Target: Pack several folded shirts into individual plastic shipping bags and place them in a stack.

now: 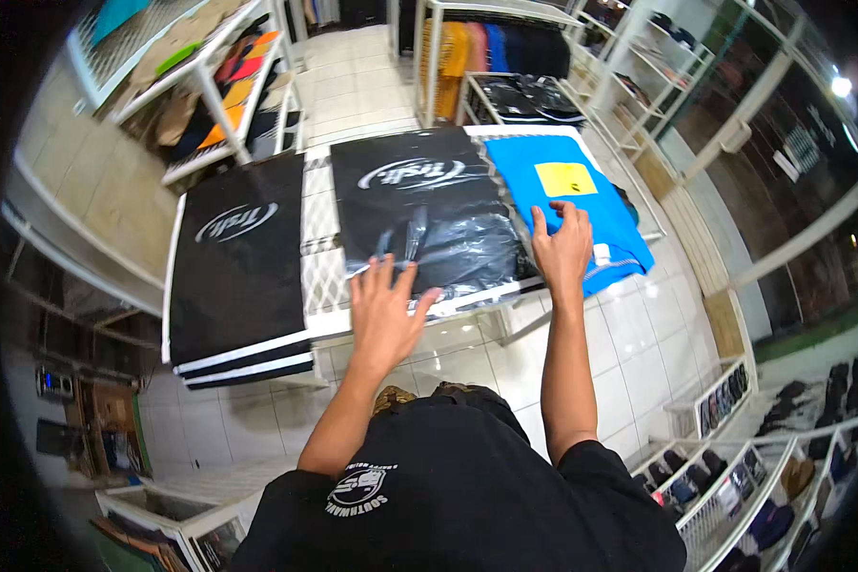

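In front of me a black printed garment in clear plastic (429,207) lies flat on a white mesh-topped table (322,286). My left hand (386,307) rests with spread fingers on the near edge of that plastic. My right hand (563,239), fingers slightly curled, is over the left side of a folded blue shirt (615,207); whether it touches the cloth I cannot tell. A yellow card (566,179) lies on the shirt. To the left is a stack of folded black garments (243,264) with white-striped near edges and a white print.
Shelves of folded clothes (243,100) stand at the far left. Behind the table are a rack of hanging shirts (500,53) and a low stand with plastic-wrapped black items (529,96). A glass door (779,150) is at right, cap racks (729,486) at lower right.
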